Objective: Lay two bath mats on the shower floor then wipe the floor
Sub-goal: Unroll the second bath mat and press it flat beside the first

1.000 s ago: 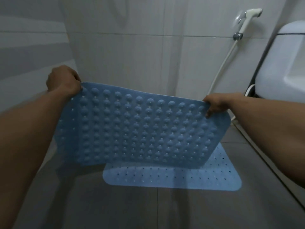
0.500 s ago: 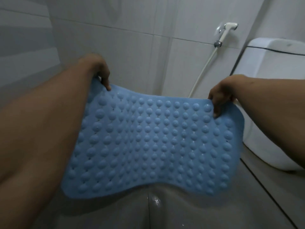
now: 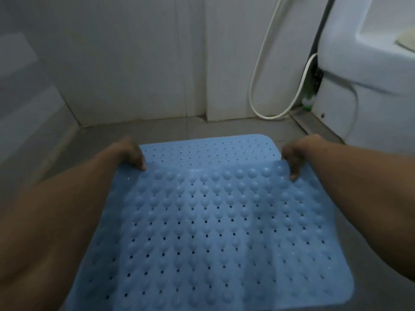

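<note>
A blue rubber bath mat [image 3: 211, 232] with rows of bumps and small holes stretches between my hands, low over the grey floor. My left hand [image 3: 131, 154] grips its far left corner. My right hand [image 3: 293, 157] grips its far right corner. Beyond that far edge a second blue mat [image 3: 208, 148] lies flat on the shower floor [image 3: 157, 129], its near part covered by the held mat.
White tiled walls close the far side and the left. A white toilet [image 3: 363, 70] stands at the right, with a white spray hose [image 3: 265, 70] looping down beside it. A metal floor strip [image 3: 314, 127] runs along the toilet's base.
The held mat has come down from hanging upright in front of the wall to lying nearly flat over the floor. Both hands moved down and forward. The view tipped downward.
</note>
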A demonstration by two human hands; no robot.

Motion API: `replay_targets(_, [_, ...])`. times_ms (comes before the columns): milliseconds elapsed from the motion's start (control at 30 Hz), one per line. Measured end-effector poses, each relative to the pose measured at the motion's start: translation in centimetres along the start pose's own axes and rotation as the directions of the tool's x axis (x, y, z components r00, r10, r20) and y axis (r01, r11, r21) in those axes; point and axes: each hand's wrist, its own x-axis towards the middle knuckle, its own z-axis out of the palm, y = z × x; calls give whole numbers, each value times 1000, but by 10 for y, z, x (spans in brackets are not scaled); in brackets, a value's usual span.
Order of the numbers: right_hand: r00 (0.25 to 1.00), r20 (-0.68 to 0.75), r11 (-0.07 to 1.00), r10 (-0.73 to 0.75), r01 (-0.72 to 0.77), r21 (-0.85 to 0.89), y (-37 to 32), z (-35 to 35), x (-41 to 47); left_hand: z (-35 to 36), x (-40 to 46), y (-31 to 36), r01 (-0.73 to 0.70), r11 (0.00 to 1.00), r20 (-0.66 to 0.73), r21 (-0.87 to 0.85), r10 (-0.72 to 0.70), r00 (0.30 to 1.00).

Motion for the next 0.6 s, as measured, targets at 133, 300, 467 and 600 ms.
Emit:
replay_targets(133, [982,-184,999,48,-52,-16,-7,35,37,50,16,-4,20,997,-167,-75,-32,985])
replay_targets(300, [923,-382,994,46,-81,-76,-12,74,66,117,46,-31,28,988,-337,149,25,941])
replay_targets(467, [854,-520,994,0,57,93,-33,125,82,170,32,-9,-51,935,-273,352,154,949])
replay_targets(600, [889,-453,935,-62,211,286,-84,149,82,227,30,20,-141,976,-151,167,166,974])
